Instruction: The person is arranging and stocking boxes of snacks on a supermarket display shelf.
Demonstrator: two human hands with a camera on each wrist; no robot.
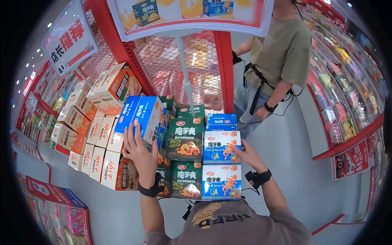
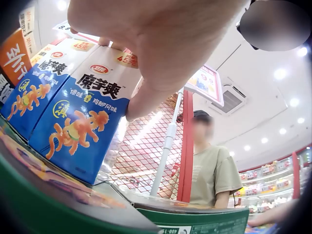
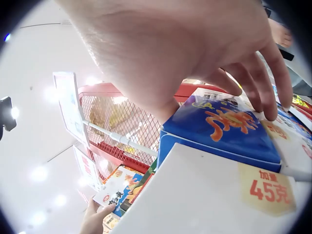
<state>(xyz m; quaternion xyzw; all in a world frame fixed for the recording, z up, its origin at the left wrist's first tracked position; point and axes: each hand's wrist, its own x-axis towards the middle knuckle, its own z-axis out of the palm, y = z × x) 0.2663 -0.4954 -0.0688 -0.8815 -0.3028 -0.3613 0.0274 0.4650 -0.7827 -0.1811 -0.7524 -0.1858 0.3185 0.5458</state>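
Note:
Two blue-and-white snack boxes [image 2: 80, 117] stand side by side on top of dark green snack boxes [image 1: 185, 139]. My left hand [image 1: 141, 155] reaches over them, its fingers across their tops. Its thumb [image 2: 136, 105] presses the right side of the nearer box, gripping it from above. To the right, my right hand [image 1: 251, 157] grips the upper blue-and-white snack box [image 1: 220, 147] at its right edge. In the right wrist view, the thumb lies against one side of a blue box [image 3: 219, 126] and the fingers reach over the other.
Orange-and-white boxes [image 1: 116, 167] are stacked left of the display. A sign pole [image 1: 185, 77] rises behind the boxes, before a red mesh partition [image 1: 163, 53]. Another person [image 1: 281, 53] stands at the back right. Shelves of packaged snacks [image 1: 343, 90] line the right side.

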